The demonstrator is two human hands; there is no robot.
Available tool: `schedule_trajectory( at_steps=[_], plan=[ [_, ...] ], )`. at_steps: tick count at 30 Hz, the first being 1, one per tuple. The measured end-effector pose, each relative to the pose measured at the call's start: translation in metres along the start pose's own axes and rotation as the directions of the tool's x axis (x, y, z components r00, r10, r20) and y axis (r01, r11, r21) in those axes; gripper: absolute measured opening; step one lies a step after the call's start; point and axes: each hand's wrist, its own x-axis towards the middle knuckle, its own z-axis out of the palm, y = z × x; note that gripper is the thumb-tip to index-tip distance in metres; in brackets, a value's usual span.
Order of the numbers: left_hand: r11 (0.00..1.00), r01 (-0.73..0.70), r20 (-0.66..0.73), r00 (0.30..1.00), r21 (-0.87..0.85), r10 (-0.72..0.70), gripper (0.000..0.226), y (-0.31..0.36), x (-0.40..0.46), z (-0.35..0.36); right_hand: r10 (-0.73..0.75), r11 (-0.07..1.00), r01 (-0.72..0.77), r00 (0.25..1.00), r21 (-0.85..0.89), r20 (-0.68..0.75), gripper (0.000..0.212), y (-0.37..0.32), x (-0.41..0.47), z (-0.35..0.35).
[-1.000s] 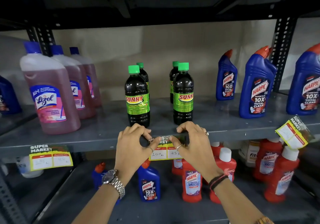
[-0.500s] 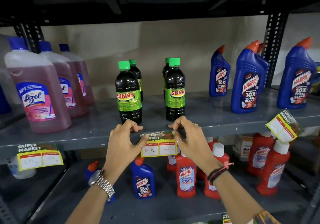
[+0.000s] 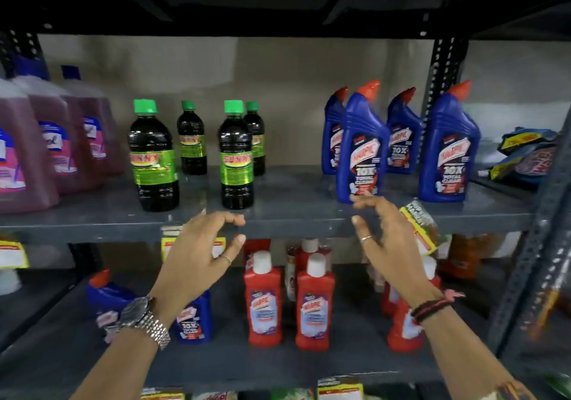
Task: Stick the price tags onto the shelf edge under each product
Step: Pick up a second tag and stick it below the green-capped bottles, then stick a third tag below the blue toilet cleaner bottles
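head view, left hand [image 3: 197,254] and right hand [image 3: 389,245] raised before shelf edge [image 3: 293,229], each grip wide, empty

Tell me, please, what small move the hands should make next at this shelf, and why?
Probably the right hand should take the crooked price tag under the blue bottles and press it flat on the shelf edge. That tag hangs tilted, both hands are open and empty, and the right one is closest.
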Motion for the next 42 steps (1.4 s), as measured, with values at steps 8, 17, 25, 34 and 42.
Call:
schedule_trajectory(
  at_steps=[8, 17, 25, 34, 42],
  plan=[
    [0.996, -0.085, 0.140, 0.986, -0.026, 0.087, 0.036, 0.137, 0.056, 0.119, 0.095, 0.995, -0.096, 0.995, -0.025, -0.024, 0.031, 0.113, -0.010, -0.110],
    [0.990, -0.122, 0.059, 0.991, 0.070, 0.118, 0.030, 0.199, 0.107, 0.163, -0.109, 0.975, 0.144, 0.973, -0.167, 0.205, 0.016, 0.144, -0.008, -0.119],
    [1.000, 0.021, 0.009, 1.000, -0.009, -0.021, 0.004, 0.189, 0.103, 0.170, -0.055, 0.984, 0.076, 0.990, -0.164, 0.129, 0.017, 0.142, -0.006, -0.119],
    [0.999, -0.038, 0.086, 0.996, 0.024, 0.035, 0.012, 0.187, 0.084, 0.171, -0.090, 0.981, 0.122, 0.975, -0.149, 0.202, 0.010, 0.142, -0.007, -0.123],
    [0.988, -0.093, 0.101, 0.992, 0.126, 0.080, 0.007, 0.188, 0.083, 0.170, -0.071, 0.983, 0.098, 0.983, -0.154, 0.171, 0.012, 0.140, -0.004, -0.123]
  ],
)
